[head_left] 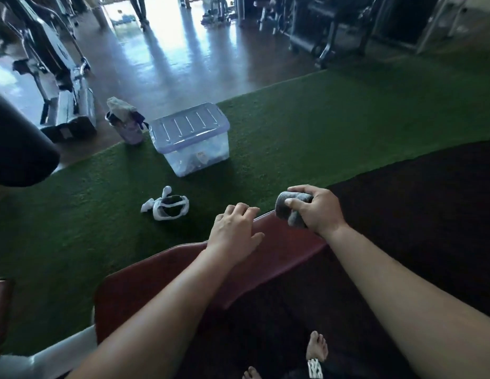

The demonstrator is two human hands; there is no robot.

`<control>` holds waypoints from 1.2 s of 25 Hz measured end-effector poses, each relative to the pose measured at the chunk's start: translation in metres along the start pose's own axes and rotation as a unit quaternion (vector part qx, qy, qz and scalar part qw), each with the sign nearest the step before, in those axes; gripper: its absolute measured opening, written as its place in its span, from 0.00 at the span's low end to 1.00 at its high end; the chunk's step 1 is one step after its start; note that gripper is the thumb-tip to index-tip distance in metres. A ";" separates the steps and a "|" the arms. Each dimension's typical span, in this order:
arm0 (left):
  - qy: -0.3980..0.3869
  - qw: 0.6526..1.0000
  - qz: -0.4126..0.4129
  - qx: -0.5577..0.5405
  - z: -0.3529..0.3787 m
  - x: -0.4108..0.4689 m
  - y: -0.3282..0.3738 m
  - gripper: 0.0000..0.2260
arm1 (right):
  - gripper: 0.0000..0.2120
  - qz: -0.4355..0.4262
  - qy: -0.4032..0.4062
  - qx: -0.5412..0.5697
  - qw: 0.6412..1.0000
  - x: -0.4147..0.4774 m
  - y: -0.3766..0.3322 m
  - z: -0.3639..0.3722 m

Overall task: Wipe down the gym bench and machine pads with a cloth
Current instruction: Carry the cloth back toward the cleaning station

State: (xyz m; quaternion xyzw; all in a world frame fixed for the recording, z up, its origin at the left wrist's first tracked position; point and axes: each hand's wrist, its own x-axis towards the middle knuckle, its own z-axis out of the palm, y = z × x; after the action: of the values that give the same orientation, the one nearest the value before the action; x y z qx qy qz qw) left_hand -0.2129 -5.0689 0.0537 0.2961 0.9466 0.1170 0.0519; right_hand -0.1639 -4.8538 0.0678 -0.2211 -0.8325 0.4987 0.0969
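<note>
The right hand point(317, 210) grips a bunched grey cloth point(289, 209) — fingers and thumb curled round it — at the far right end of the dark red bench point(162, 280) pad. The left hand point(234, 231) lies just beside it, fingers relaxed and spread, resting on the pad's far edge. The two hands are apart. On the green turf point(334, 127) beyond sit a clear lidded storage box point(190, 138), a white headset point(167, 207) near the bench, and — far left — a small bucket point(127, 127) stuffed with rags.
</note>
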 end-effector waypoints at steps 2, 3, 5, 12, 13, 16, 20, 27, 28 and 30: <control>-0.018 0.999 0.033 0.008 0.000 0.021 0.024 0.27 | 0.12 -0.003 0.034 0.017 0.999 -0.003 0.012 -0.033; -0.027 0.998 0.048 0.015 0.002 0.033 0.039 0.26 | 0.13 -0.001 0.054 0.023 0.998 -0.003 0.020 -0.052; -0.041 0.996 0.079 0.029 0.009 0.061 0.073 0.26 | 0.12 0.011 0.093 0.027 0.995 0.000 0.039 -0.089; -0.063 0.977 0.195 0.058 0.039 0.185 0.233 0.26 | 0.12 0.044 0.189 0.025 0.981 0.050 0.112 -0.242; -0.064 0.975 0.204 0.056 0.043 0.205 0.261 0.26 | 0.12 0.053 0.200 0.027 0.978 0.059 0.124 -0.269; -0.066 0.972 0.221 0.049 0.052 0.258 0.337 0.25 | 0.12 0.072 0.232 0.025 0.970 0.083 0.154 -0.344; -0.084 0.956 0.277 0.043 0.073 0.336 0.436 0.25 | 0.11 0.099 0.285 0.027 0.953 0.125 0.199 -0.436; -0.096 0.920 0.377 0.038 0.125 0.501 0.581 0.26 | 0.11 0.148 0.356 0.033 0.922 0.236 0.280 -0.560; -0.104 0.914 0.391 0.041 0.129 0.532 0.603 0.26 | 0.11 0.158 0.369 0.034 0.915 0.258 0.289 -0.580; -0.119 0.900 0.415 0.056 0.132 0.589 0.645 0.26 | 0.11 0.171 0.388 0.038 0.905 0.300 0.303 -0.620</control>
State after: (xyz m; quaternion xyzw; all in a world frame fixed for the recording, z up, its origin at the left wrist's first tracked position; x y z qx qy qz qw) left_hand -0.3195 -4.1917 0.0718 0.6761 0.7298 0.0387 0.0942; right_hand -0.1096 -4.1038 0.0857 -0.5321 -0.6589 0.4140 0.3337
